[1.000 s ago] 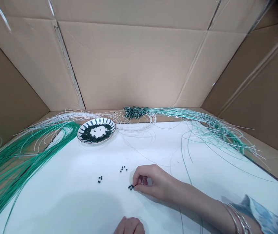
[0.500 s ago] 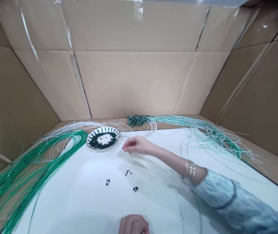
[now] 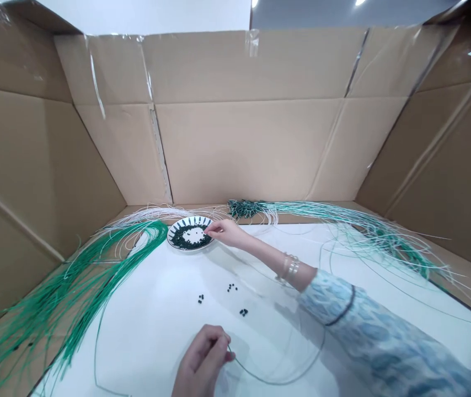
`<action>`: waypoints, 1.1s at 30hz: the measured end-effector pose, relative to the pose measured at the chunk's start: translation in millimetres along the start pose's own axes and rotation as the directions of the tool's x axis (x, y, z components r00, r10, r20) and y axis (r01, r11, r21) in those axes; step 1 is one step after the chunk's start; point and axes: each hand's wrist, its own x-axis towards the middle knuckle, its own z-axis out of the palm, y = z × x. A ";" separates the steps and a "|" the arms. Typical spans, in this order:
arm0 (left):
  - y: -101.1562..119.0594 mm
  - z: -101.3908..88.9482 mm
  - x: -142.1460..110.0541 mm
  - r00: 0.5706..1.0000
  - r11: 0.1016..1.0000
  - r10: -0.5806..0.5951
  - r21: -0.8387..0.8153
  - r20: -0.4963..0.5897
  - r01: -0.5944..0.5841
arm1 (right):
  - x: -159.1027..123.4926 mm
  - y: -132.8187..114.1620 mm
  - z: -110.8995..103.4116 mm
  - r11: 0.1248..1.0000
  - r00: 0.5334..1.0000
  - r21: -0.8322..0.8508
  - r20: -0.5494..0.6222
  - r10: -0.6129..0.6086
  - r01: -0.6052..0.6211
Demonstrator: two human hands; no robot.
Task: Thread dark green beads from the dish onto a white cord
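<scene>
My left hand [image 3: 205, 361] is low in the middle, its thumb and fingers closed on a thin green cord [image 3: 277, 382] that curves away to the right. My right hand [image 3: 231, 232] reaches to the right rim of a white plate [image 3: 189, 220] with dark stripes. Its thumb and forefinger are pinched together over the dark green beads [image 3: 180, 240] lying in a ring there; whether a bead is between them is too small to see. Between my hands, three small groups of dark beads [image 3: 244, 312] lie on the white board [image 3: 156, 331].
Loose green cords [image 3: 107, 286] spread along the left side. A bundle of pale green and white cords [image 3: 322, 209], with a dark beaded end [image 3: 246, 208], runs along the back to the right. Tall cardboard walls [image 3: 252, 149] stand at the back and both sides.
My right hand has moved from beside the plate to its rim. The left hand has come further into view with the green cord. The whole view has tilted up and shifted.
</scene>
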 end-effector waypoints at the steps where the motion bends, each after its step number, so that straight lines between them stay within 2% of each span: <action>1: 6.7 0.4 1.1 1.000 1.000 -0.010 -0.018 -0.006 0.010 | -18.4 -1.2 -0.1 0.999 1.000 0.044 0.004 -0.004 0.004; 4: 25.2 6.9 2.9 1.000 0.998 0.021 -0.051 -0.018 -0.022 | -86.8 -9.5 6.2 0.976 0.997 0.217 0.067 -0.029 0.014; 7: 36.9 18.3 1.6 0.998 0.995 0.069 -0.073 0.003 -0.069 | -156.0 -18.0 22.9 0.923 0.992 0.384 0.115 -0.054 0.006; 10: 39.5 31.0 -2.8 0.996 0.990 0.089 -0.109 0.024 -0.086 | -200.4 -17.6 43.4 0.867 0.998 0.499 0.064 -0.025 -0.010; 11: 38.9 35.0 -4.9 0.995 0.989 0.095 -0.116 0.017 -0.092 | -208.5 -15.7 49.3 0.843 1.000 0.538 0.008 0.014 -0.016; 15: 36.1 47.6 -13.2 0.984 0.983 0.176 -0.047 -0.019 -0.177 | -221.4 -7.5 62.6 0.824 0.975 0.567 -0.186 0.119 0.007; 18: 37.3 53.6 -17.5 0.977 0.976 0.212 0.041 0.004 -0.212 | -226.3 -4.6 63.6 0.829 0.950 0.559 -0.269 0.161 0.017; 26: 35.6 59.4 -17.5 0.990 0.975 0.119 0.180 0.076 -0.131 | -242.2 1.0 52.6 0.889 0.912 0.459 -0.371 0.175 0.016; 30: 31.6 60.6 -17.2 0.987 0.943 0.108 0.302 0.117 -0.139 | -247.7 2.5 48.0 0.895 0.886 0.446 -0.422 0.191 0.019; 33: 29.8 62.5 -17.4 0.986 0.932 0.110 0.332 0.122 -0.145 | -250.2 4.3 46.8 0.888 0.878 0.461 -0.426 0.219 0.003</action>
